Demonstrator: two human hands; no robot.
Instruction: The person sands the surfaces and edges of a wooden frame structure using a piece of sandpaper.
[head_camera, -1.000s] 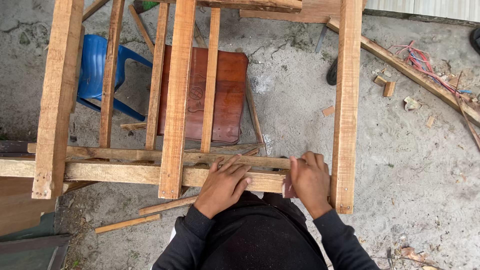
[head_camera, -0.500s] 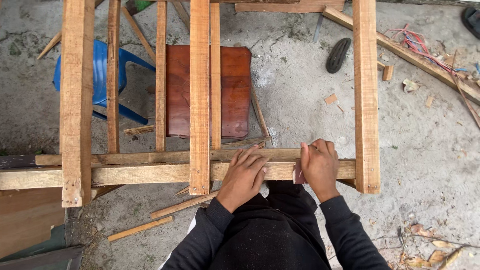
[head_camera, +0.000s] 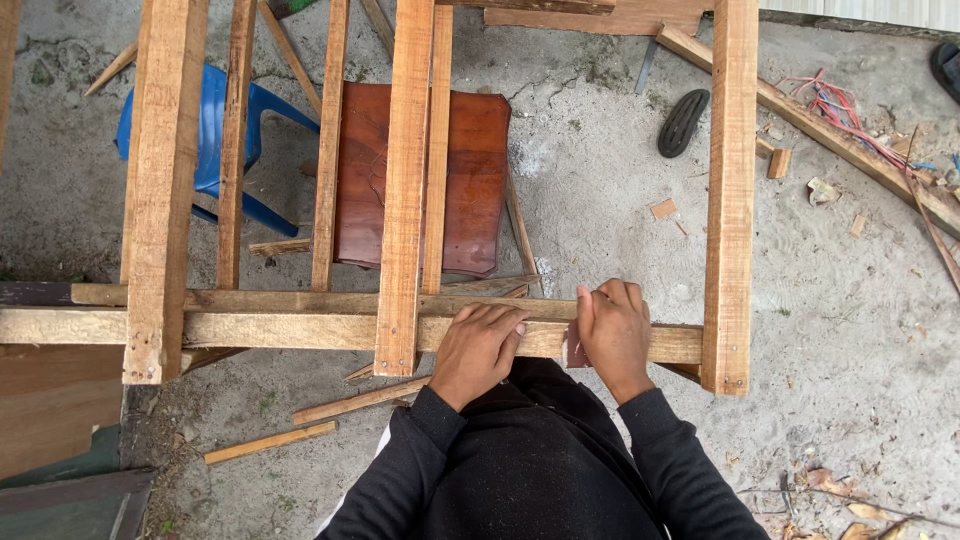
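1. The wooden frame (head_camera: 400, 200) is rough-sawn pale timber: squared uprights with visible grain, knots and nail heads, joined across a long horizontal rail (head_camera: 300, 330) that runs from 9 o'clock to 3 o'clock across the lower middle.
2. The left hand (head_camera: 478, 348) lies flat on the rail just right of the central upright, fingers extended and pressed to the wood, grasping nothing.
3. The right hand (head_camera: 612, 335), at 3 o'clock of the left, curls its fingers over the rail's top, pinching a small dark reddish piece (head_camera: 575, 352) against the rail's face.
4. Beneath the frame, at 12 o'clock of the hands, lies a glossy reddish-brown board (head_camera: 470, 180); a blue plastic chair (head_camera: 255, 130) sits at 10 o'clock.
5. The ground (head_camera: 850, 330) is gritty grey concrete with wood offcuts.
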